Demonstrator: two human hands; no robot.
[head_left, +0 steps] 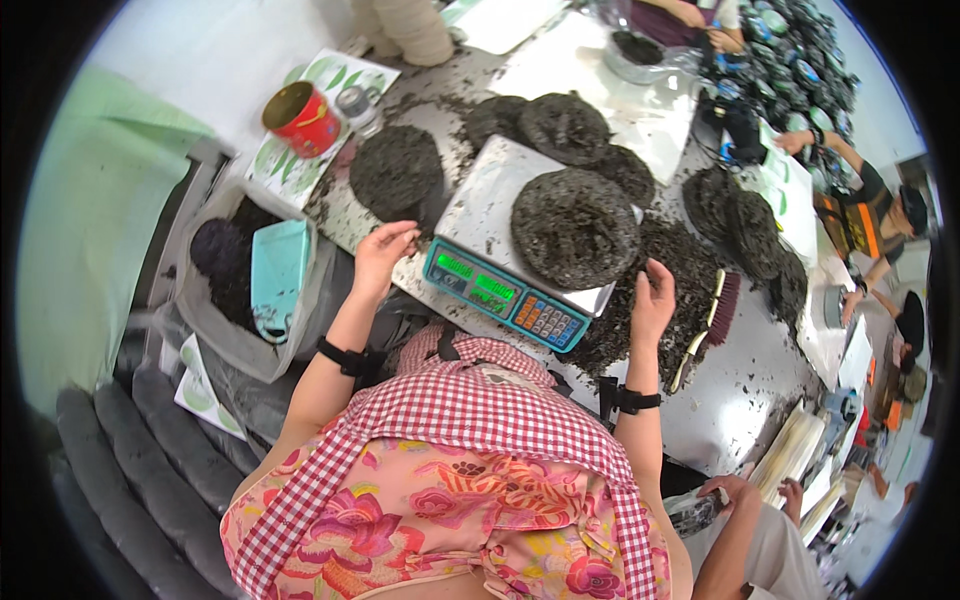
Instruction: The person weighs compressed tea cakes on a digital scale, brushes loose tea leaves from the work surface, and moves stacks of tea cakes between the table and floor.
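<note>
Scale [538, 318] set on the table [740, 405], with a dark, crumbly disc [575, 225] laid flat on the right part of its pan [482, 200]. Left hand [382, 258] is raised beside the scale's left side, fingertips drawn together; whether a crumb is pinched there cannot be told. Right hand [654, 302] is held just right of the disc, fingers parted and bent, grip apparently released, nothing seen in it.

For a good weighing, the disc should probably be centred, since it is set close to the pan's right edge. Both hands should be kept off the pan while the display [476, 277] is read. The far discs [565, 128] and the loose dark material [600, 335] on the right should be kept from touching the pan. If the disc is lifted, it is best supported from beneath with both hands, as crumbling seems likely.

The disc's underside and the pan's far right corner are hidden. Contact between the pan and the far discs cannot be settled, nor can contact between right hand and disc. Co-workers at the far right are cut off by the fisheye rim and blurred.
</note>
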